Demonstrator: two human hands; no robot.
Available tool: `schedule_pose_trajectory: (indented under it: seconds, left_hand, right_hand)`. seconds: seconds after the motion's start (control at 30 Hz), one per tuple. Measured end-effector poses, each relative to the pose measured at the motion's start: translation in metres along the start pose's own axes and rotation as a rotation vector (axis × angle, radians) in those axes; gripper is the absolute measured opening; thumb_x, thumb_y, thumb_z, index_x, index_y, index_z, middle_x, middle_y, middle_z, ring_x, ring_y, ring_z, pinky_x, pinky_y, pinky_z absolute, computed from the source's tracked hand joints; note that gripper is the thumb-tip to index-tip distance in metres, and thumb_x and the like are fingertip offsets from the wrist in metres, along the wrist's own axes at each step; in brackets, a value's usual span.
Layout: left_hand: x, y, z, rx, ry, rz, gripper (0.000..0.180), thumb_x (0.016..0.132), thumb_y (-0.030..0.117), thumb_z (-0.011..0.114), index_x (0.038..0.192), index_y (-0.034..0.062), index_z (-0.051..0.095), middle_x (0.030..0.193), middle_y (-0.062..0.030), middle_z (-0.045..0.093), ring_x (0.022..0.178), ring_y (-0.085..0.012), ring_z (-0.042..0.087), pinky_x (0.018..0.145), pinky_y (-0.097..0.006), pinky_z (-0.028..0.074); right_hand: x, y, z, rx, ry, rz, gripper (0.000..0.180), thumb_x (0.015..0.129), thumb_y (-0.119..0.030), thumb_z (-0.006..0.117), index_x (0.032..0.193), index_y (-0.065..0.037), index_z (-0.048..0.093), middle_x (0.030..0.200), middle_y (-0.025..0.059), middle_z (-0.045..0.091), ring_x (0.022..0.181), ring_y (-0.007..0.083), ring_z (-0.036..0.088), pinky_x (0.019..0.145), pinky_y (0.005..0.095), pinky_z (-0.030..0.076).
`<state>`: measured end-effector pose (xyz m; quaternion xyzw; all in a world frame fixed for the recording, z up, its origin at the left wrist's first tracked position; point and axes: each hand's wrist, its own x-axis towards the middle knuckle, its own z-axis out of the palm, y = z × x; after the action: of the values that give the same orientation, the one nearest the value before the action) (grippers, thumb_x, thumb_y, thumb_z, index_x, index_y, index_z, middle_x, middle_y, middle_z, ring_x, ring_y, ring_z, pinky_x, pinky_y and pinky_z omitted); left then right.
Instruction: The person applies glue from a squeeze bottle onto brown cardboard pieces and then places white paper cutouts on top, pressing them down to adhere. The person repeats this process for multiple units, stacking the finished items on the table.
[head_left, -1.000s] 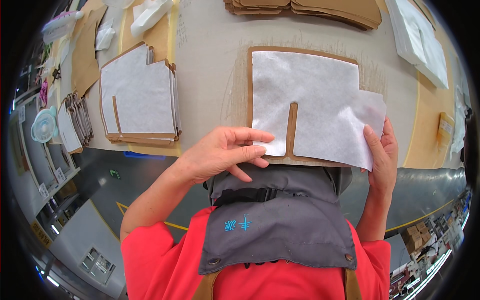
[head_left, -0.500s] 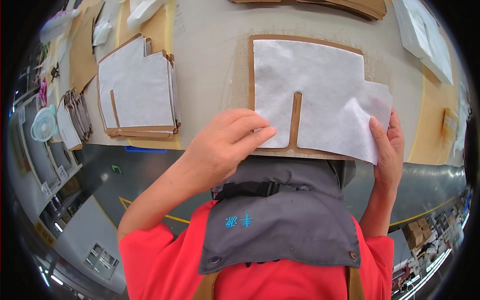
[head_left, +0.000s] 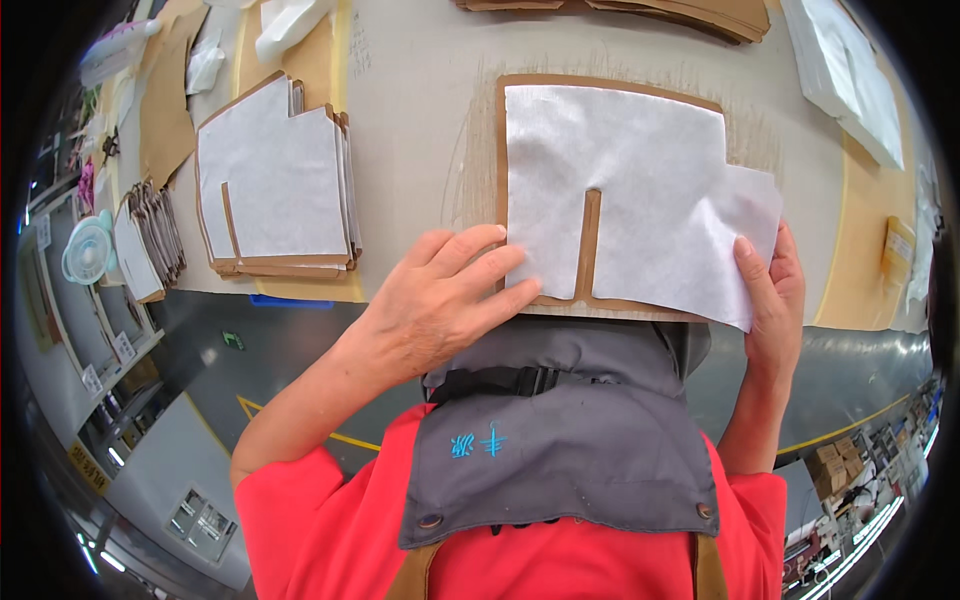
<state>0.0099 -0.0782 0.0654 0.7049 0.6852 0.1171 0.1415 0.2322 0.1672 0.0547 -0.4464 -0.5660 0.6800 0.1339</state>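
In front of me a white fabric-like sheet [head_left: 660, 200] with a narrow slot lies over a brown cardboard piece [head_left: 590, 250]. The brown shows along the top and left edges and through the slot. My right hand [head_left: 772, 290] pinches the sheet's right edge between thumb and fingers, and the sheet is creased and lifted there. My left hand [head_left: 450, 290] rests at the lower left corner, fingers spread, fingertips touching the white surface. Whether the cardboard reaches under my right fingers is hidden by the sheet.
A stack of similar white-faced brown pieces [head_left: 275, 185] lies to the left on the table [head_left: 420, 130]. More pieces [head_left: 150, 240] stand beside a pale green fan [head_left: 88, 250]. Brown cardboard [head_left: 690, 12] is at the far edge; white sheets [head_left: 845, 80] are stacked far right.
My left fingers have gone from bunched together to spread out on the sheet's left part. My right hand keeps its hold on the right edge, almost unmoved.
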Motion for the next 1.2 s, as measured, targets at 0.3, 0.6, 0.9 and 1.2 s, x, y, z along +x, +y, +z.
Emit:
schedule_pose_trajectory:
  seconds: [0.3, 0.6, 0.9, 1.2]
  left_hand:
    - [0.02, -0.002, -0.003, -0.009, 0.11, -0.069, 0.048, 0.077, 0.0, 0.06, 0.123, 0.0121, 0.066, 0.121, -0.0043, 0.059, 0.12, -0.0227, 0.055, 0.09, -0.036, 0.043]
    - [0.056, -0.016, 0.012, 0.074, 0.197, -0.05, 0.052, 0.077, 0.001, 0.058, 0.128, 0.0119, 0.063, 0.12, -0.0034, 0.058, 0.119, -0.0222, 0.054, 0.091, -0.035, 0.042]
    - [0.062, -0.021, 0.017, 0.144, 0.23, -0.037, 0.047, 0.077, 0.005, 0.06, 0.122, 0.0165, 0.068, 0.115, -0.0033, 0.056, 0.116, -0.0215, 0.052, 0.093, -0.035, 0.041]
    - [0.072, -0.015, 0.012, 0.13, 0.246, -0.037, 0.048, 0.077, 0.003, 0.06, 0.124, 0.0124, 0.067, 0.118, -0.0057, 0.057, 0.118, -0.0237, 0.053, 0.094, -0.037, 0.041]
  right_hand:
    - [-0.001, 0.0, 0.001, -0.022, 0.009, -0.028, 0.043, 0.097, -0.014, 0.062, 0.135, 0.003, 0.05, 0.12, 0.0075, 0.063, 0.107, 0.0116, 0.059, 0.092, 0.0264, 0.046]
    - [-0.002, -0.002, 0.001, -0.038, -0.001, -0.027, 0.042, 0.097, -0.014, 0.062, 0.134, 0.003, 0.051, 0.119, 0.0075, 0.063, 0.107, 0.0115, 0.059, 0.092, 0.0263, 0.047]
    - [-0.002, -0.002, 0.004, -0.034, 0.0, -0.026, 0.042, 0.098, -0.015, 0.062, 0.134, 0.003, 0.051, 0.119, 0.0077, 0.063, 0.106, 0.0114, 0.06, 0.091, 0.0261, 0.047]
    - [-0.002, 0.003, -0.002, -0.025, -0.025, -0.046, 0.038, 0.098, -0.008, 0.06, 0.134, 0.003, 0.051, 0.122, 0.0079, 0.062, 0.111, 0.0115, 0.058, 0.096, 0.0261, 0.045]
